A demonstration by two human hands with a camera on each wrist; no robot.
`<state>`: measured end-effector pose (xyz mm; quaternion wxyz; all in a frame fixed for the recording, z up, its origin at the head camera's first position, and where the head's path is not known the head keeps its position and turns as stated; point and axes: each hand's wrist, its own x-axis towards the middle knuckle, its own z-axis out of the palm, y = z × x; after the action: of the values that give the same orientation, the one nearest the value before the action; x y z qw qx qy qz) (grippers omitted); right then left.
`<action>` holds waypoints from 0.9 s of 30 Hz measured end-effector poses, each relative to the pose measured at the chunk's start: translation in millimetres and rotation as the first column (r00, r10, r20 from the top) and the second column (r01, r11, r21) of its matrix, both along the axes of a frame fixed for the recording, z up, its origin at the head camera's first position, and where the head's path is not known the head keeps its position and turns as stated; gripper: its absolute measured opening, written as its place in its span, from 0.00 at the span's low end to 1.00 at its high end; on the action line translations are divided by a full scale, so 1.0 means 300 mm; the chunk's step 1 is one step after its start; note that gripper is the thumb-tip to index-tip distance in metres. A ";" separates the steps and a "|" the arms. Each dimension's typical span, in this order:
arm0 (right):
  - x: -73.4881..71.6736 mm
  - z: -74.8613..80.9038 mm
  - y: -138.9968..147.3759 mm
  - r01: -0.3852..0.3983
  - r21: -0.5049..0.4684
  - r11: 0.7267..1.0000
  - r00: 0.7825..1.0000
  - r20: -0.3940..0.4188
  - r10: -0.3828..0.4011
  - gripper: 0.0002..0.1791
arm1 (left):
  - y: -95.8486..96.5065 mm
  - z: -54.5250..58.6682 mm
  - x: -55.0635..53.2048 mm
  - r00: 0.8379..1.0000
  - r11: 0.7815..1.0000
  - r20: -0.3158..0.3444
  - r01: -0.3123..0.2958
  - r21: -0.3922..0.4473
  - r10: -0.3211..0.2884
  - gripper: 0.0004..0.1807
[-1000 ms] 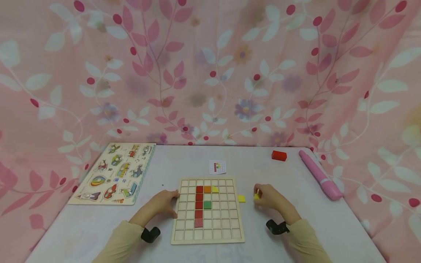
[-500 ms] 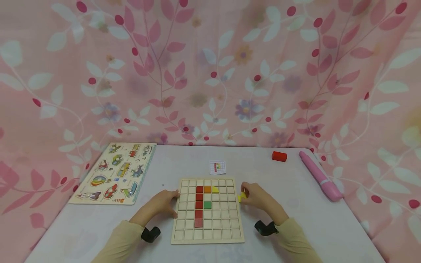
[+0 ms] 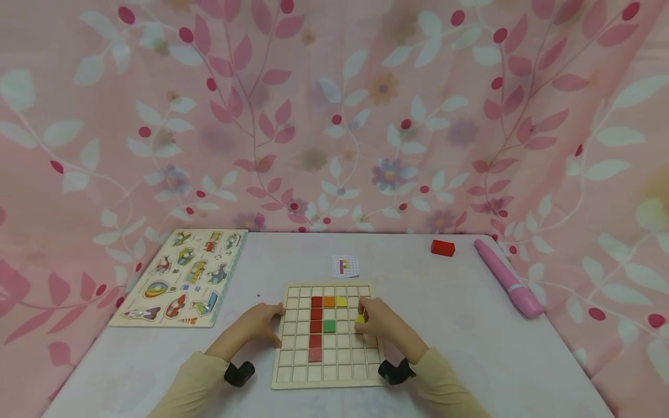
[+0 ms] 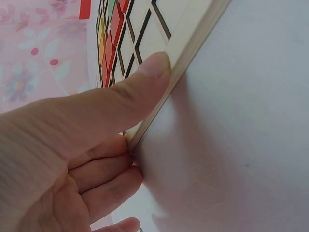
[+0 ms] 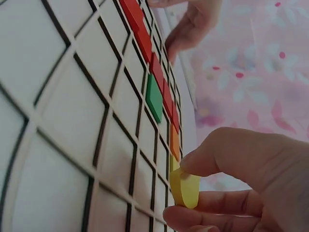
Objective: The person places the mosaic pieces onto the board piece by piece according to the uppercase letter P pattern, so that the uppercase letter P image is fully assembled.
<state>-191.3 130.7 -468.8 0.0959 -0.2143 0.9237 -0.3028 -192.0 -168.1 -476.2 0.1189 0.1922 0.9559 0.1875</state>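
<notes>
My left hand (image 3: pixel 261 323) steadies the wooden grid board (image 3: pixel 300 371) at its left edge. In the left wrist view its thumb (image 4: pixel 154 65) presses the rim and the other fingers touch the edge further along. Over the board's right part, my right hand (image 3: pixel 384 325) pinches a yellow tile (image 5: pixel 186 188) between thumb and fingers; whether it is one tile or two together I cannot tell. Set in the grid are a column of red tiles (image 3: pixel 316 326), an orange tile (image 3: pixel 329 302), a yellow square (image 3: pixel 341 302) and a green tile (image 3: pixel 329 326).
Behind the board lies a small card (image 3: pixel 345 266) printed with a coloured grid. A vehicle picture puzzle (image 3: pixel 183 278) is at the left. Toward the back right are a red block (image 3: pixel 442 248) and a long pink wand-like object (image 3: pixel 508 278). A floral curtain hangs behind.
My right hand has moved left from the table onto the board's right side, holding yellow. The loose yellow tile beside the board no longer shows there. My left hand has stayed put.
</notes>
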 end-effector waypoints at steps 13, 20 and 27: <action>-0.030 -0.030 -0.070 -0.090 -0.055 0.994 0.996 -0.005 0.090 0.12 | -0.008 -0.003 -0.004 1.000 1.000 -0.006 0.009 0.016 -0.009 0.40; -0.034 -0.037 -0.094 -0.059 -0.014 0.998 0.998 0.006 0.059 0.12 | -0.008 -0.011 -0.010 1.000 1.000 -0.018 0.004 0.017 -0.004 0.41; -0.030 -0.041 -0.106 -0.036 0.029 0.999 0.999 0.019 0.035 0.12 | -0.008 -0.014 -0.011 1.000 1.000 -0.007 0.004 0.007 -0.004 0.42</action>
<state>-200.3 98.8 -481.0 0.1128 -0.2264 0.9232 -0.2894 -195.4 -170.5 -480.4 0.1152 0.1954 0.9552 0.1900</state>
